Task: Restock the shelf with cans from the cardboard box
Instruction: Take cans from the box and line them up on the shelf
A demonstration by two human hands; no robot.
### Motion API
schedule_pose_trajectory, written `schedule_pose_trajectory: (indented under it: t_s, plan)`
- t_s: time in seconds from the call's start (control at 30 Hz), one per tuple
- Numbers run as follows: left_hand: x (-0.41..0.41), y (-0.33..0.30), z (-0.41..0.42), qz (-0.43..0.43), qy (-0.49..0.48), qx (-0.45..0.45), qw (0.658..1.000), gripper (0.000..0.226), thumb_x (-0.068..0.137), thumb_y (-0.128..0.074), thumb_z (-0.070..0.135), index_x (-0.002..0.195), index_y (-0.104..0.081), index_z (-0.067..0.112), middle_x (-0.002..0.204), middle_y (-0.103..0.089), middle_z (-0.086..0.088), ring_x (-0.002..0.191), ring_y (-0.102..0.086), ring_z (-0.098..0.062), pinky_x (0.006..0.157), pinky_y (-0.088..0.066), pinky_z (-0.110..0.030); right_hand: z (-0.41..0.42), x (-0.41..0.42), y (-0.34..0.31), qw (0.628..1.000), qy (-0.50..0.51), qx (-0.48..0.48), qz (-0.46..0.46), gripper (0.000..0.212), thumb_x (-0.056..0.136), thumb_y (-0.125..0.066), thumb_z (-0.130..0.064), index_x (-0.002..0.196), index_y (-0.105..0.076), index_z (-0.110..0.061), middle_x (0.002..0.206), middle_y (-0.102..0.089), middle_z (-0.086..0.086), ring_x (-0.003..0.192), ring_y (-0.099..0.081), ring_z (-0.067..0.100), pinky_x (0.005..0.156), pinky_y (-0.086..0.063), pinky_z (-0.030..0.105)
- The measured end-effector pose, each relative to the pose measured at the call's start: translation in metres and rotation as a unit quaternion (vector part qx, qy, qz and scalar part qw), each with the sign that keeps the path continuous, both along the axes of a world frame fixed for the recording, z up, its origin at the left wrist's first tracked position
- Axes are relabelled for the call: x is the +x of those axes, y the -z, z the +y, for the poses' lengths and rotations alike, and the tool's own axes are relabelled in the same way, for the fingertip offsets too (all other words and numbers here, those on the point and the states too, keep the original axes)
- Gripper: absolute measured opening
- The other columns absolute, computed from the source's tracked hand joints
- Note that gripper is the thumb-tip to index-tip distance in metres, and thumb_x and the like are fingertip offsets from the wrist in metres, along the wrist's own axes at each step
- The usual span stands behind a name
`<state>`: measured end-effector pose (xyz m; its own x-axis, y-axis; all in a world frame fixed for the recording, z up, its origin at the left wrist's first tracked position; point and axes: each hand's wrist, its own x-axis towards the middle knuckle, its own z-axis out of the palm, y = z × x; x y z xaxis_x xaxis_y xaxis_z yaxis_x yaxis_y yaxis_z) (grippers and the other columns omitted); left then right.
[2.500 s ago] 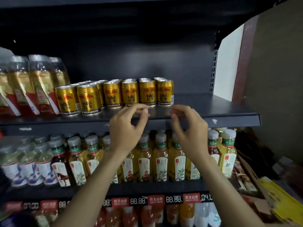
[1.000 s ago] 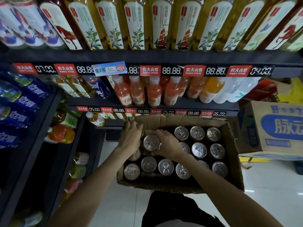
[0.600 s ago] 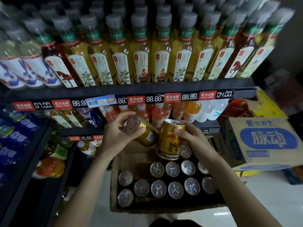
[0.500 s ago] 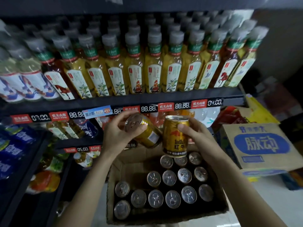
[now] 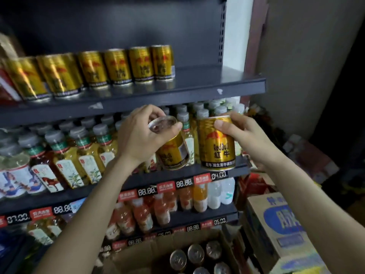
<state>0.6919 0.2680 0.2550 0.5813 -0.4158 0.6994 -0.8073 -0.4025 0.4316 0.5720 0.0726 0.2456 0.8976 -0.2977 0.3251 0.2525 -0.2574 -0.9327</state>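
While each hand grips 1 can below the shelf edge, left hand tilting its can, right hand holding its can upright, bare shelf lies right of the can row.

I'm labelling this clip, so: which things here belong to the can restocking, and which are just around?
Job: left hand with tilted can; right hand with upright can; shelf; can row; cardboard box.
Around: tea bottles; blue-printed carton.

Bare shelf right of can row, shelf lip above hands.
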Motion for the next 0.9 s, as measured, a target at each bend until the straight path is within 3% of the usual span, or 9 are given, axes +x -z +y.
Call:
schedule_pose_trajectory:
  t_s: [0.1,0.17,0.27,0.37,0.57,0.9]
  plan:
    - [-0.007,-0.032,-0.032,-0.035,-0.01,-0.022,0.999,0.056,0.064,-0.05,0.071,0.086,-0.061,0.021,0.082,-0.06,0.012,0.078,-0.055,-0.009,0.063,-0.041,-0.026,-0.037,0.009,-0.031,0.998,-0.006,-0.047,-0.038,0.054,0.071,-0.065,-0.047,0.1,-0.061,-0.002,0.087,-0.068,0.01,0.077,-0.066,0.013,0.073,-0.052,0.026]
    - [-0.01,-0.052,-0.053,-0.061,-0.035,-0.04,0.997,0.058,0.065,-0.049,0.071,0.089,-0.062,0.02,0.083,-0.06,0.012,0.078,-0.055,-0.007,0.062,-0.041,-0.022,-0.061,0.016,-0.054,0.996,-0.019,-0.07,-0.059,0.053,0.073,-0.063,-0.047,0.101,-0.061,-0.001,0.086,-0.068,0.01,0.078,-0.065,0.014,0.075,-0.051,0.029]
    - [-0.009,-0.079,-0.08,-0.136,-0.109,-0.048,0.984,0.06,0.069,-0.047,0.073,0.092,-0.062,0.02,0.087,-0.063,0.009,0.08,-0.057,-0.01,0.063,-0.046,-0.029,-0.092,0.027,-0.086,0.991,-0.052,-0.096,-0.081,0.042,0.074,-0.069,-0.048,0.097,-0.062,-0.013,0.079,-0.068,-0.008,0.073,-0.064,0.003,0.065,-0.05,0.019]
    - [0.001,-0.103,-0.107,-0.182,-0.189,-0.041,0.964,0.062,0.068,-0.042,0.075,0.092,-0.06,0.02,0.089,-0.06,0.009,0.083,-0.053,-0.011,0.063,-0.036,-0.026,-0.12,0.045,-0.112,0.984,-0.062,-0.123,-0.115,0.044,0.073,-0.068,-0.042,0.107,-0.06,-0.015,0.088,-0.066,-0.009,0.076,-0.063,-0.001,0.056,-0.046,0.011]
    - [0.057,-0.125,-0.172,-0.17,-0.23,0.008,0.958,0.053,0.075,-0.054,0.068,0.094,-0.058,0.019,0.095,-0.063,0.002,0.091,-0.053,-0.017,0.066,-0.033,-0.027,-0.174,0.115,-0.128,0.977,-0.032,-0.156,-0.14,0.053,0.076,-0.073,-0.036,0.121,-0.053,-0.016,0.115,-0.063,0.001,0.098,-0.062,0.015,0.067,-0.047,0.015]
    - [0.153,-0.139,-0.244,-0.083,-0.342,0.139,0.926,0.065,0.08,-0.047,0.07,0.093,-0.062,0.008,0.092,-0.067,-0.012,0.088,-0.063,-0.032,0.066,-0.046,-0.032,-0.223,0.222,-0.121,0.989,-0.022,-0.129,-0.075,0.062,0.079,-0.071,-0.034,0.131,-0.045,-0.012,0.121,-0.057,0.006,0.107,-0.058,0.02,0.087,-0.052,0.032]
